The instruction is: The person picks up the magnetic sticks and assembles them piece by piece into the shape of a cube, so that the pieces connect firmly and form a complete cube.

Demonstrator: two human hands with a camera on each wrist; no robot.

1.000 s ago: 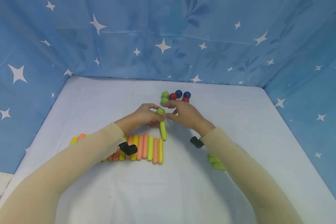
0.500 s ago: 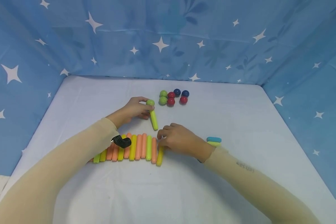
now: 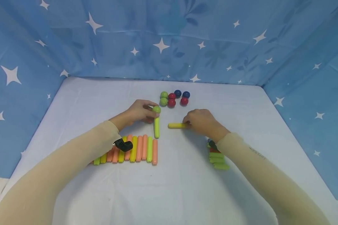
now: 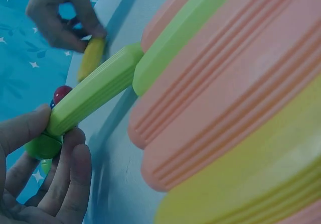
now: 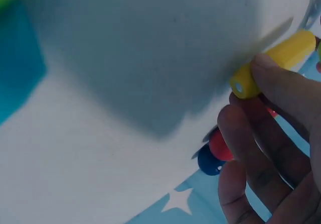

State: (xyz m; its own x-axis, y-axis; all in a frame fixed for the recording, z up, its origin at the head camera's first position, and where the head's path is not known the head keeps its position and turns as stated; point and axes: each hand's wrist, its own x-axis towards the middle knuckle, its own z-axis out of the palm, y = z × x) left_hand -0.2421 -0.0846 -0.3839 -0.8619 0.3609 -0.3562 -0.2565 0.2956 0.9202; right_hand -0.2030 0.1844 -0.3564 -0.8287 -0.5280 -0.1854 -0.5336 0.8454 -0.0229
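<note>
- The left hand (image 3: 138, 112) pinches the green ball (image 3: 156, 109) where it joins the green stick (image 3: 156, 127). That stick lies on the white table (image 3: 169, 187) pointing toward the person, its near tip just clear of the row of sticks (image 3: 126, 150).
- The right hand (image 3: 201, 121) holds one end of the yellow stick (image 3: 176, 125) between curled fingertips. The stick lies level on the table, its free end pointing at the green stick with a small gap between them.
- Bare table lies open between the two hands and across the whole near half. The far edge meets the blue starred cloth (image 3: 169, 40), which also walls both sides.
- The ball cluster (image 3: 174, 97) sits just beyond the hands, near the green ball, with little room between them.
- A small stack of green sticks (image 3: 218, 160) lies beside the right forearm, partly hidden by the sleeve and the black wrist mount.
- The left wrist mount covers part of the row's middle.
- In the left wrist view the row fills the frame, so near that it is blurred. In the right wrist view the yellow stick's end shows clearly, the rest is soft.
- Half a second ago the right hand was at the row's right end on the yellow stick there. Now that stick is gone from the row and lies farther out. The row ends in an orange stick.
- The left hand with ball and stick has shifted slightly nearer.
</note>
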